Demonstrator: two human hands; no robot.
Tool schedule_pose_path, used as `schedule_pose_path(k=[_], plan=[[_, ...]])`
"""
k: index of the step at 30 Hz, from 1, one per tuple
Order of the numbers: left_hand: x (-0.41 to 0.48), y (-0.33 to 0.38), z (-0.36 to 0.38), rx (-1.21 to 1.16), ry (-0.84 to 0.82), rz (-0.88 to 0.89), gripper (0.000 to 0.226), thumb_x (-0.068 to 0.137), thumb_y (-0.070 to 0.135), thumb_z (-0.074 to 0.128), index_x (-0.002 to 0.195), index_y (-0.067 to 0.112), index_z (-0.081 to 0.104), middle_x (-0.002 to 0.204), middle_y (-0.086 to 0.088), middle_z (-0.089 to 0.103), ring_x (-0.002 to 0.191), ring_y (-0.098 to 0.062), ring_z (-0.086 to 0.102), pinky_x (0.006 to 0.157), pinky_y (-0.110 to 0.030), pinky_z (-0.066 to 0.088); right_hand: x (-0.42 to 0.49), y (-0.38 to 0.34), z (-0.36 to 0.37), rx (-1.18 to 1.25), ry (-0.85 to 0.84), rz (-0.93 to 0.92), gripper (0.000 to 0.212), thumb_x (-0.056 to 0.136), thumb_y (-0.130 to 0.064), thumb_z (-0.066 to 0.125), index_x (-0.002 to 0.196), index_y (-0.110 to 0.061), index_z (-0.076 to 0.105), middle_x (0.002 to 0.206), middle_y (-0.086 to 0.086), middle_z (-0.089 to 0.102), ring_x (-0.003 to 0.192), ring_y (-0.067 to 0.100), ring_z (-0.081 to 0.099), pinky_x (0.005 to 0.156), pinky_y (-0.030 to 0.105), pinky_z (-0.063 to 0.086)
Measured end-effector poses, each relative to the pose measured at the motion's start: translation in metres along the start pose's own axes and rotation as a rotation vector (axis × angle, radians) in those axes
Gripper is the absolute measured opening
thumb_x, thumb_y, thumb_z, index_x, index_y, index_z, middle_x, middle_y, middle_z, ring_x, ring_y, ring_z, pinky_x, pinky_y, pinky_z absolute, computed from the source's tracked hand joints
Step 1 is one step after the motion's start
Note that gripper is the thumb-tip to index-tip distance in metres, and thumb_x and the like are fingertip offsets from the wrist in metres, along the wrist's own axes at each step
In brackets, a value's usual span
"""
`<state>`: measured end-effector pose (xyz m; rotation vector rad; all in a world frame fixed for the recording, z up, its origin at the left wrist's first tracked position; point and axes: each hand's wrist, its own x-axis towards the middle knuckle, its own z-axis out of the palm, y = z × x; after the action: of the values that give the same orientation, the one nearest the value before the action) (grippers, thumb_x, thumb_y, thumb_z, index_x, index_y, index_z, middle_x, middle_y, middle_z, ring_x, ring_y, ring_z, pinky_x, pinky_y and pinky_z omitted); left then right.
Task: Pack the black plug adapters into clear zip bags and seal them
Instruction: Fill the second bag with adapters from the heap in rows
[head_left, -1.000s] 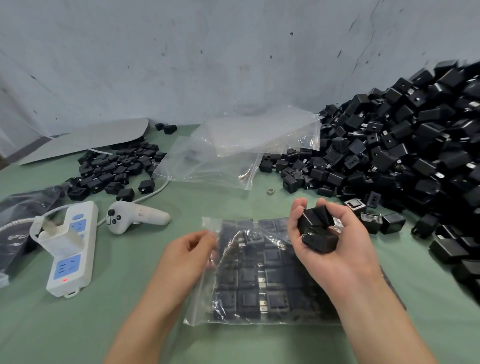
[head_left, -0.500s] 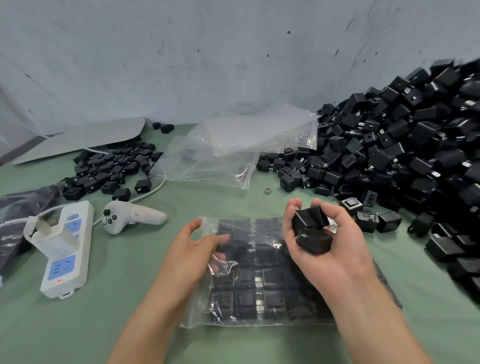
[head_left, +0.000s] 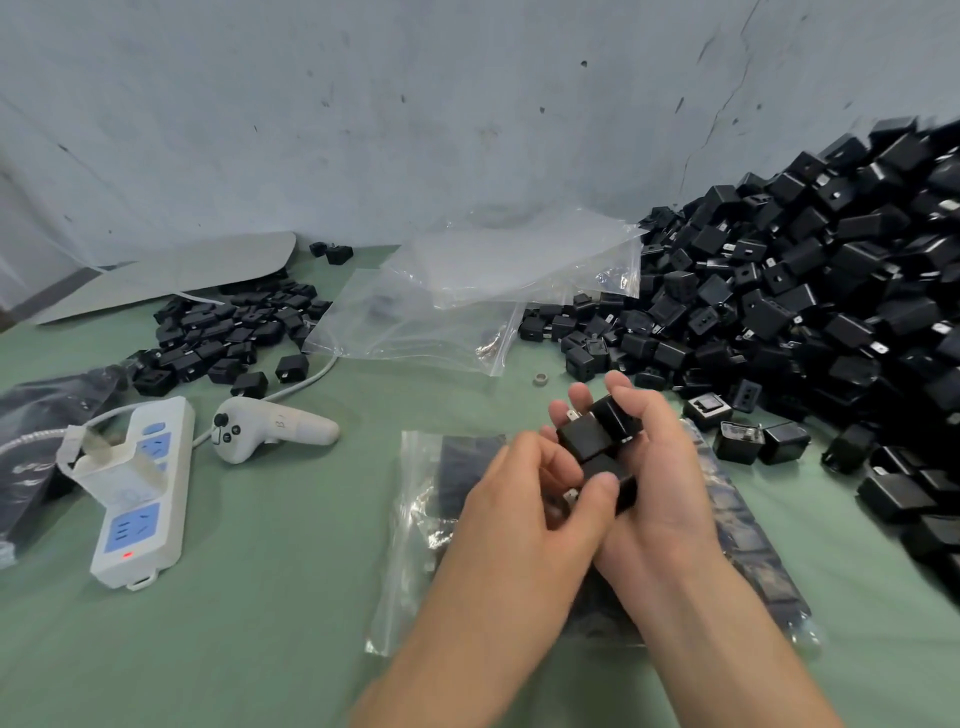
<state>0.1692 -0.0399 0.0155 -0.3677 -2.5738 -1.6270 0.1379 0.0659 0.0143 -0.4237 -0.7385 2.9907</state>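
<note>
A clear zip bag (head_left: 415, 525) filled with rows of black plug adapters lies flat on the green table, mostly under my hands. My right hand (head_left: 660, 493) cups a few black plug adapters (head_left: 597, 434) above the bag. My left hand (head_left: 524, 509) has come over beside it, and its thumb and fingers pinch the lowest adapter (head_left: 615, 480) in that handful. A large heap of loose adapters (head_left: 810, 291) fills the right side. A smaller pile of adapters (head_left: 228, 332) lies at the back left.
Empty clear bags (head_left: 467, 296) lie crumpled at the back centre. A white power strip (head_left: 143, 493) with a cable and a white hand controller (head_left: 275, 426) sit on the left. A dark bag (head_left: 36, 441) is at the far left edge. A small metal ring (head_left: 541, 378) lies near the heap.
My left hand let go of the bag's left edge and moved right onto the adapters in my right hand. The bag now lies flat.
</note>
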Motion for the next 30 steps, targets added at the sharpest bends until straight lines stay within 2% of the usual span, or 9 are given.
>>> schedule_pose_path(k=[4, 7, 11, 16, 20, 21, 23, 25, 30], plan=[[-0.003, -0.002, -0.007, 0.060, -0.152, 0.009, 0.035, 0.082, 0.057, 0.059, 0.113, 0.053, 0.045, 0.088, 0.024, 0.053, 0.074, 0.004, 0.055, 0.066, -0.011, 0.042, -0.001, -0.001, -0.002, -0.084, -0.033, -0.009, 0.015, 0.091, -0.027, 0.059, 0.105, -0.031, 0.065, 0.097, -0.003, 0.073, 0.080, 0.016, 0.070, 0.053, 0.032, 0.053], [-0.006, -0.003, -0.010, 0.222, -0.144, 0.118, 0.046, 0.078, 0.069, 0.046, 0.122, 0.056, 0.042, 0.098, 0.024, 0.047, 0.085, 0.002, 0.055, 0.070, -0.016, 0.043, -0.002, 0.001, -0.003, -0.129, -0.084, -0.037, 0.015, 0.092, -0.027, 0.060, 0.103, -0.031, 0.067, 0.104, -0.004, 0.074, 0.091, 0.017, 0.072, 0.068, 0.035, 0.060], [-0.007, -0.002, -0.017, 0.097, -0.077, 0.137, 0.037, 0.080, 0.062, 0.054, 0.114, 0.049, 0.050, 0.088, 0.023, 0.060, 0.076, 0.000, 0.060, 0.064, -0.011, 0.042, -0.003, 0.003, 0.002, -0.099, -0.125, -0.033, 0.013, 0.092, -0.025, 0.059, 0.100, -0.030, 0.069, 0.099, -0.001, 0.074, 0.083, 0.019, 0.072, 0.070, 0.035, 0.060], [0.001, -0.027, -0.076, -0.146, 0.276, -0.164, 0.029, 0.080, 0.062, 0.050, 0.103, 0.051, 0.063, 0.074, 0.009, 0.068, 0.063, -0.009, 0.067, 0.066, -0.026, 0.052, 0.003, -0.005, 0.001, 0.085, -0.047, -0.010, 0.018, 0.092, -0.016, 0.057, 0.110, -0.016, 0.061, 0.094, 0.011, 0.066, 0.080, 0.026, 0.069, 0.072, 0.036, 0.059], [0.010, -0.070, -0.105, -0.118, 0.410, -0.451, 0.015, 0.097, 0.034, 0.053, 0.103, 0.029, 0.066, 0.073, -0.005, 0.062, 0.048, -0.011, 0.063, 0.059, -0.028, 0.055, 0.005, -0.011, -0.006, 0.151, -0.018, 0.026, 0.011, 0.091, -0.015, 0.059, 0.102, -0.015, 0.062, 0.100, 0.012, 0.064, 0.083, 0.027, 0.069, 0.072, 0.035, 0.059], [0.013, -0.079, -0.105, -0.155, 0.402, -0.522, 0.018, 0.098, 0.032, 0.052, 0.101, 0.020, 0.065, 0.068, -0.007, 0.059, 0.043, -0.014, 0.059, 0.055, -0.031, 0.054, 0.005, -0.011, -0.007, 0.153, -0.015, 0.030, 0.011, 0.090, -0.015, 0.059, 0.101, -0.015, 0.062, 0.101, 0.012, 0.064, 0.084, 0.027, 0.068, 0.071, 0.035, 0.059], [0.016, -0.089, -0.104, -0.218, 0.354, -0.606, 0.025, 0.100, 0.031, 0.048, 0.099, 0.009, 0.059, 0.061, -0.006, 0.054, 0.037, -0.013, 0.049, 0.042, -0.024, 0.045, 0.005, -0.010, -0.008, 0.153, -0.014, 0.040, 0.011, 0.090, -0.016, 0.059, 0.101, -0.015, 0.062, 0.101, 0.012, 0.064, 0.085, 0.027, 0.069, 0.070, 0.035, 0.059], [0.017, -0.092, -0.103, -0.164, 0.284, -0.602, 0.029, 0.102, 0.034, 0.044, 0.094, 0.010, 0.058, 0.051, -0.001, 0.055, 0.035, -0.011, 0.045, 0.035, -0.020, 0.036, 0.004, -0.009, -0.008, 0.155, -0.010, 0.046, 0.010, 0.091, -0.016, 0.060, 0.100, -0.015, 0.062, 0.101, 0.012, 0.064, 0.084, 0.027, 0.069, 0.070, 0.035, 0.059], [0.030, -0.088, -0.093, 0.005, 0.083, -0.501, 0.046, 0.104, 0.045, 0.040, 0.085, 0.009, 0.060, 0.048, 0.004, 0.055, 0.036, -0.009, 0.044, 0.035, -0.015, 0.033, 0.003, -0.009, -0.008, 0.158, -0.004, 0.054, 0.010, 0.091, -0.016, 0.060, 0.101, -0.014, 0.061, 0.100, 0.012, 0.064, 0.085, 0.027, 0.067, 0.070, 0.034, 0.059]])
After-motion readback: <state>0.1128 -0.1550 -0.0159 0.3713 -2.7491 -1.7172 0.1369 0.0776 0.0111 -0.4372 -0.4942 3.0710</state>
